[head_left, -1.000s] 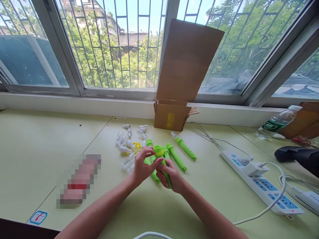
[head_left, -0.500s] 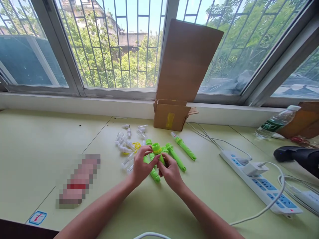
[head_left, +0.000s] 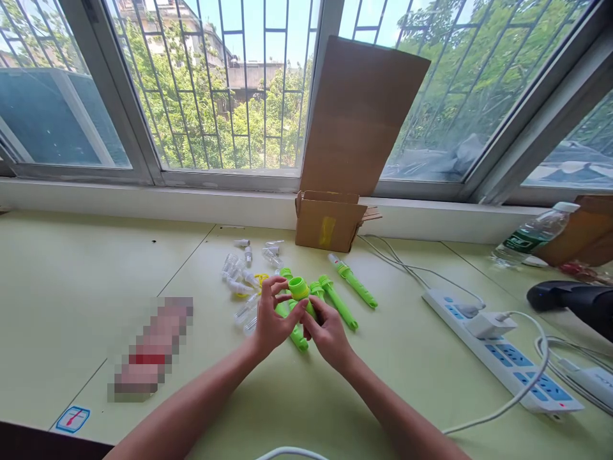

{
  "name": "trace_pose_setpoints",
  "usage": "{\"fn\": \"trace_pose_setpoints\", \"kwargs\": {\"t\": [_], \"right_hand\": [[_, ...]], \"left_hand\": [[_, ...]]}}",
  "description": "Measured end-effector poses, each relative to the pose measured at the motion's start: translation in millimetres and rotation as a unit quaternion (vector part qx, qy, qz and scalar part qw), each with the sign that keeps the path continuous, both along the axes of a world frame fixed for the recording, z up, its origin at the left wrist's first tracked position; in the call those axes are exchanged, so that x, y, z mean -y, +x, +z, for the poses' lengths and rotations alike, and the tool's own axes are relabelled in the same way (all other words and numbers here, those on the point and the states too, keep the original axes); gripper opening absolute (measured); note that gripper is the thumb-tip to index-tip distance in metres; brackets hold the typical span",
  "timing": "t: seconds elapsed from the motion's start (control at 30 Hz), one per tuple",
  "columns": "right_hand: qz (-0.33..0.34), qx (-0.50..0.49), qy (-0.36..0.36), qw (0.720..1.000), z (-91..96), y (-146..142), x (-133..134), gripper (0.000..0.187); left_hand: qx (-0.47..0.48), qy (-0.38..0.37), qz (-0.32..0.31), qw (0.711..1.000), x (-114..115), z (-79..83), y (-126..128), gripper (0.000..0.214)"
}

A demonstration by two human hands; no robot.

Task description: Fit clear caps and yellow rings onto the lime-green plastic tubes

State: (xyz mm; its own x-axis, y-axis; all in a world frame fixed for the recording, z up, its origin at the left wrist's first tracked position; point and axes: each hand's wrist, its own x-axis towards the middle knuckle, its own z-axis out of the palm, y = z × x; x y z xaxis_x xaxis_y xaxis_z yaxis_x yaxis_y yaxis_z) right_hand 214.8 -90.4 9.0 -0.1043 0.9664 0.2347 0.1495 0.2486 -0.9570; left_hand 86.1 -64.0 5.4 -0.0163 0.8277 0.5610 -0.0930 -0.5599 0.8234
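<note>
Both hands are at a bright green plastic tube with an open, threaded mouth tilted up towards me and a yellow ring round its neck. My right hand is closed round the tube's lower body, which its fingers partly hide. At the neck, my left hand has its thumb against the side and its fingers curled by the ring. More green tubes lie beneath and beside the hands, one green tube just right of them. Farther right lies a green tube with a clear, white-tipped top.
Left of the hands are several clear plastic caps and yellow rings. A cardboard box stands by the window. To the right are a power strip with cables, a water bottle and a black device. A blurred patch covers something left.
The mouth of the held tube has tipped slightly left and towards me. My left fingers have lifted and spread a little at its neck. My right hand has hardly moved.
</note>
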Motion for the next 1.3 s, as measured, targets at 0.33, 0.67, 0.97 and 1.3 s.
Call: {"fn": "trace_pose_setpoints", "kwargs": {"t": [0.33,0.67,0.97,1.3], "right_hand": [[-0.004,0.034,0.024,0.999,-1.6,-1,4,0.031],[-0.051,0.058,0.076,0.994,1.8,-3,3,0.03],[-0.081,0.097,0.066,0.99,1.1,-2,1,0.028],[0.01,-0.01,-0.036,0.999,11.3,1,4,0.028]], "left_hand": [[0.107,-0.164,-0.122,0.973,-5,18.0,-5,0.039],[0.169,-0.219,-0.188,0.943,-13,14.3,-7,0.043],[0.193,-0.244,-0.19,0.931,-19,9.1,-7,0.043],[0.186,-0.266,-0.222,0.92,-22,9.5,-15,0.046]]}}
